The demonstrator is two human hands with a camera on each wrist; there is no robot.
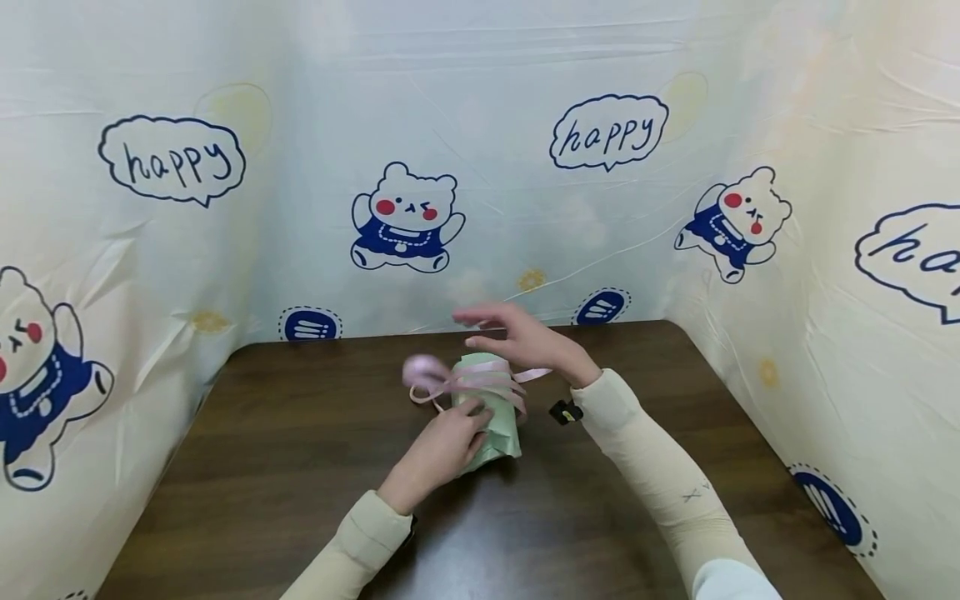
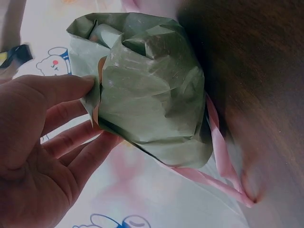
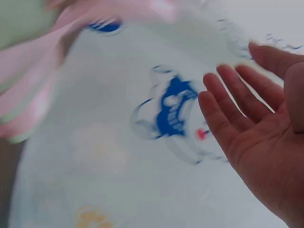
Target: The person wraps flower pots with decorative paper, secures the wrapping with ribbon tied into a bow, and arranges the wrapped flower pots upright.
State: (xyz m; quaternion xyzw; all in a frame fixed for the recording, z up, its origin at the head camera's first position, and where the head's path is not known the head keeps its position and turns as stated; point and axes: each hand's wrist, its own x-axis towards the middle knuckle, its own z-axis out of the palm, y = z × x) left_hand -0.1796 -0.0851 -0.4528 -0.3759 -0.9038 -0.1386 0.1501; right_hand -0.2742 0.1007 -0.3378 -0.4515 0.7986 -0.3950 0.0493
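Observation:
A parcel in pale green paper lies on the table, its folded, crumpled end filling the middle of the left wrist view. Pink ribbon crosses the parcel in several bands, and a blurred loop of it stands out to the left. My left hand rests on the parcel's upper side, thumb and fingertips touching the paper near its near end. Above the parcel's far end, my right hand is raised with fingers extended and holds nothing; its palm shows in the right wrist view.
The dark brown wooden table reaches back to a pale curtain printed with bears and "happy" bubbles, which also hangs along both sides. A small black device sits at my right wrist.

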